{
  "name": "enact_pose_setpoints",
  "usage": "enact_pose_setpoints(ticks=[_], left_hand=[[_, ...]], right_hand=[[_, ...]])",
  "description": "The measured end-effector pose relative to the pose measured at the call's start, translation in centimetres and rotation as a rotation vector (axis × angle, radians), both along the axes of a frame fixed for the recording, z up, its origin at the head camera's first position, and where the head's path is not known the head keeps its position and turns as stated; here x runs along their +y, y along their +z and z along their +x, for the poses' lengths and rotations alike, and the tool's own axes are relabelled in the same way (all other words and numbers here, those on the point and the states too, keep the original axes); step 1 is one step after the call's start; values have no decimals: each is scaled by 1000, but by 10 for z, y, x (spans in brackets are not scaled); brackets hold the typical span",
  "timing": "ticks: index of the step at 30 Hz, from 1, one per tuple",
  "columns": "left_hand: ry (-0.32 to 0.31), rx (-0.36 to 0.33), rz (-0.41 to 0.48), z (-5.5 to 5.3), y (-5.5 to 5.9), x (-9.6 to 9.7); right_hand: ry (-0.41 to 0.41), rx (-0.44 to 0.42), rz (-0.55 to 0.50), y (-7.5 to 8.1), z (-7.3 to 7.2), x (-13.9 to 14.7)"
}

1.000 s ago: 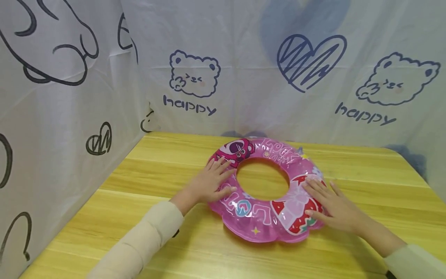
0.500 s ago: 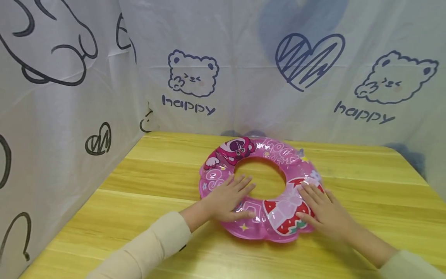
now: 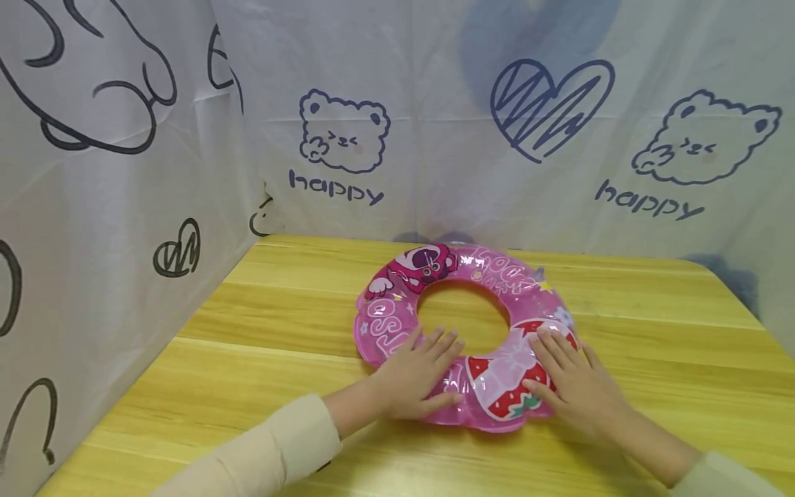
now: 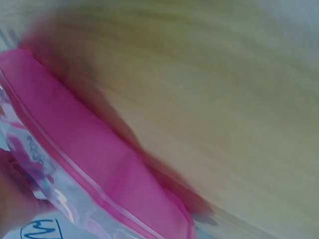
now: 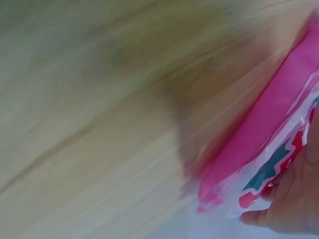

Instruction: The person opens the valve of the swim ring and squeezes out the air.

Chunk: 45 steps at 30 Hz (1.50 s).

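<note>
A pink inflatable swim ring (image 3: 391,317) lies flat on the wooden table, printed with a bear, letters and a strawberry bow. My left hand (image 3: 413,376) rests on its near left part with straight, slightly spread fingers reaching to the inner hole. On the strawberry print at the ring's right side lies my right hand (image 3: 580,383), its fingers also straight. The left wrist view shows the ring's pink side wall (image 4: 84,134) and part of the hand at the lower left edge. In the right wrist view the right hand (image 5: 294,199) touches the clear printed top.
The yellow wood-grain table (image 3: 267,331) extends around the ring on all sides. Behind it hangs a white cloth (image 3: 435,159) with bear, heart and "happy" drawings. Another printed cloth (image 3: 124,207) hangs along the left side.
My left hand has moved from the ring's left side toward its near part, uncovering letters. The ring has shifted slightly left, and my right hand has moved a little left with it.
</note>
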<state>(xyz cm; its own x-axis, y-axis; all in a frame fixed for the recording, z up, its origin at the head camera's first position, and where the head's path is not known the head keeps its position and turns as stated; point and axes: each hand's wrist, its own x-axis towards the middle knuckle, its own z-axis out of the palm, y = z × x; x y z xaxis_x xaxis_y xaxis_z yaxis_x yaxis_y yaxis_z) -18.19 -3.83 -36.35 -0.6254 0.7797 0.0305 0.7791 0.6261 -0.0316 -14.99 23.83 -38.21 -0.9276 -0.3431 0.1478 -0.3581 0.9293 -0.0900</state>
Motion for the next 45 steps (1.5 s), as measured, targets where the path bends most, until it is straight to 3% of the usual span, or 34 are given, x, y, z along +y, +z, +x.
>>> enact_pose_setpoints(ticks=[6,11,22,29,36,45], left_hand=[[38,25,23,11,-3,6],[40,37,46,13,-9,6],[11,43,52,13,-17,-3],[-25,-18,69,8,-19,-13],[-76,-68,61,3,-16,-24],[-160,-28,100,-12,-13,-39]], right_hand=[[-39,8,-4,0,7,-7],[-57,-31,-87,1,12,-13],[4,-58,-172,7,15,-11],[117,-58,-159,9,9,0],[209,34,-108,5,1,11],[216,28,-77,7,-4,18]])
